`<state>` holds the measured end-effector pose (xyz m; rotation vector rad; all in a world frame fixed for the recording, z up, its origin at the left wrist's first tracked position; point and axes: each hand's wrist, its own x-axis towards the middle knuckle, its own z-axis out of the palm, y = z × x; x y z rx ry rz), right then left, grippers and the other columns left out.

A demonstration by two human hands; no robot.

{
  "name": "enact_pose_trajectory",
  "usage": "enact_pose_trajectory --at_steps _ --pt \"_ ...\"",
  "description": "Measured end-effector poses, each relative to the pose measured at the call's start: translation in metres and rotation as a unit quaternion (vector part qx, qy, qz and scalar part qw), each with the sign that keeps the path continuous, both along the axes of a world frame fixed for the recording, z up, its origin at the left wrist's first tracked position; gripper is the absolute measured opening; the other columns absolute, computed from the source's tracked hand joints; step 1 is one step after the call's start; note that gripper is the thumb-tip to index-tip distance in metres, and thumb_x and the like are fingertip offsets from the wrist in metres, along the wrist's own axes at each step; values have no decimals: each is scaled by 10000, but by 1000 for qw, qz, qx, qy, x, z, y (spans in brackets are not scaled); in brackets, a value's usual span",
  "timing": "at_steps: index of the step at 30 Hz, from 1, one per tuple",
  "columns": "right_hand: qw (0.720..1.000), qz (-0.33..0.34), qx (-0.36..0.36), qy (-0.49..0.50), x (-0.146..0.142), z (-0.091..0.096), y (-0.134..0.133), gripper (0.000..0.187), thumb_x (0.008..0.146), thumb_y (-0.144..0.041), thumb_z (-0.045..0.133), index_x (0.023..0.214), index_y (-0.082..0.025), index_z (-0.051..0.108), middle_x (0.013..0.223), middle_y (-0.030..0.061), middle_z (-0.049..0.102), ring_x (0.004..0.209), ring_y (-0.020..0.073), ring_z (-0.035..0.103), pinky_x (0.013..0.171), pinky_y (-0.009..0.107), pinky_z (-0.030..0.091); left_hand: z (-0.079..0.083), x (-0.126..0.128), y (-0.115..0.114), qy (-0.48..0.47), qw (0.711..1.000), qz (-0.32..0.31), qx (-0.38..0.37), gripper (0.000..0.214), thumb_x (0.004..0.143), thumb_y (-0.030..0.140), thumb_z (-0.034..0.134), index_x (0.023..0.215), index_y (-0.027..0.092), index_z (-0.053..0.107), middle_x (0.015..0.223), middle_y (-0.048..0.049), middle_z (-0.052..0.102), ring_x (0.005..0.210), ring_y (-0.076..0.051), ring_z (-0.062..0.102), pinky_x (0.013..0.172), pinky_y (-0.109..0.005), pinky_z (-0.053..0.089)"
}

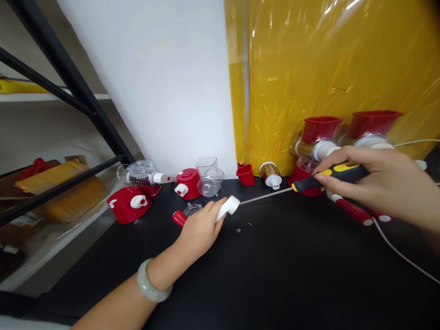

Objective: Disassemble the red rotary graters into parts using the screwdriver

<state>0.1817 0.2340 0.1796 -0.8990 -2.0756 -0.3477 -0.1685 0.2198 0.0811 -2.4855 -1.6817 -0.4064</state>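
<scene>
My left hand (pixel 201 229) rests on the black table (pixel 275 275), fingers closed round a crank handle with a white end (pixel 229 205) and a red grip (pixel 179 218). A pale green bangle (pixel 151 284) sits on that wrist. My right hand (pixel 378 181) is closed round the black-and-yellow handle of a screwdriver (pixel 330 176). Its thin shaft (pixel 264 196) points left, toward the white end of the crank. Two tiny screws (pixel 238 230) lie on the table just right of my left hand.
Red and clear grater parts lie along the back: a red base (pixel 129 204), a clear drum housing (pixel 139 173), a red body with a clear cup (pixel 199 181), a small red pusher (pixel 245 175), a metal drum (pixel 271 173). Two assembled graters (pixel 319 142) stand before yellow film. A white cable (pixel 402 254) runs right. Black shelving (pixel 68 183) stands left.
</scene>
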Motion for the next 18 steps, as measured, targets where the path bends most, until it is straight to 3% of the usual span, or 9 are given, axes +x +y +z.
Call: enact_pose_trajectory --at_steps 6,11,18 --pt "995 17 -96 1 3 -5 0 216 875 -442 669 869 -229 700 817 -16 723 647 123 670 574 221 450 -2 0 2 -15 1000 -8 -1 456 1039 345 387 1469 215 461 1206 -122 682 1002 -286 718 833 -405 598" --pt "996 -15 -86 -8 5 -5 1 214 857 -452 674 855 -239 696 684 -33 677 499 111 576 483 236 376 -2 -1 3 -10 1000 -1 -4 457 1032 332 395 1471 220 462 1217 -129 680 998 -296 722 808 -405 597" --pt "994 29 -103 -17 1 -5 4 251 864 -458 674 834 -210 695 724 -24 689 543 84 585 521 203 404 -3 -1 3 -83 997 -8 1 411 987 305 468 1385 209 516 1283 -133 671 1073 -317 699 886 -459 567"
